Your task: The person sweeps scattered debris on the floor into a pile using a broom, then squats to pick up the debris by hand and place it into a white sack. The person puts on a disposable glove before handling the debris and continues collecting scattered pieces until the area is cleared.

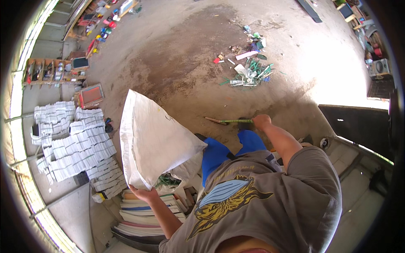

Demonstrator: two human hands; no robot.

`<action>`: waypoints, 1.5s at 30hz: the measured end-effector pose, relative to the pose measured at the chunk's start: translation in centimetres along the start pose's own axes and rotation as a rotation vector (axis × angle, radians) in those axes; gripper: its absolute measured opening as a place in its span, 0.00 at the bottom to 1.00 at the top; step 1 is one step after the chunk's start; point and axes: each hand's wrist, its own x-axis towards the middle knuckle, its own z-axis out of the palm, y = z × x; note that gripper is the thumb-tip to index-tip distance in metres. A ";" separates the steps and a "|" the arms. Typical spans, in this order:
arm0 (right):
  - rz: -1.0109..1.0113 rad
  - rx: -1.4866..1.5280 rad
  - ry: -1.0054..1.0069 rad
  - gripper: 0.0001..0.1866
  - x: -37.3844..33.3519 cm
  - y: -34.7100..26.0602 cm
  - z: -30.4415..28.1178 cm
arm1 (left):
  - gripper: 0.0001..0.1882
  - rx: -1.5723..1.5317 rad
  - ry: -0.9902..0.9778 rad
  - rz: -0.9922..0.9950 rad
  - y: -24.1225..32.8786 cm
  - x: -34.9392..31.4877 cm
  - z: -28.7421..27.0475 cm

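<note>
A large white woven sack point(154, 135) hangs at my left side, and my left hand point(144, 194) is closed on its edge. Green scraps point(168, 180) show beside the sack's lower edge; how they lie is partly hidden. My right hand point(262, 121) is closed around the end of a green stick-like handle point(238, 121). A brownish, wood-like piece lies at the handle's far end; I cannot tell what kind of tool it is. Ahead on the floor lies a heap of litter point(249, 74) with green strips, white pieces and small coloured bits.
Stacks of white paper bundles point(80, 139) stand on the left, with more flat stacked sheets point(143, 215) near my left forearm. Shelves point(55, 69) line the left wall. A dark panel point(358, 126) stands at the right. Assorted items point(105, 25) lie far left.
</note>
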 end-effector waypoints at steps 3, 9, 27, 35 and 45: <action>0.044 0.036 0.072 0.13 2.3 2.8 0.6 | 0.29 -0.024 -0.022 -0.019 1.1 -3.3 -1.7; 0.209 0.157 0.237 0.15 3.6 13.7 -1.8 | 0.27 0.050 -0.009 0.038 0.2 -6.8 -3.7; 0.181 0.287 0.255 0.15 4.8 11.8 1.2 | 0.29 -0.023 -0.011 0.020 -1.7 -8.9 -2.5; 0.406 0.444 0.287 0.15 4.4 14.8 -4.6 | 0.29 -0.010 -0.052 0.029 -0.8 -6.3 -0.5; 0.381 0.385 0.465 0.16 6.0 14.4 -2.2 | 0.29 0.010 -0.077 -0.059 -2.7 -0.4 4.4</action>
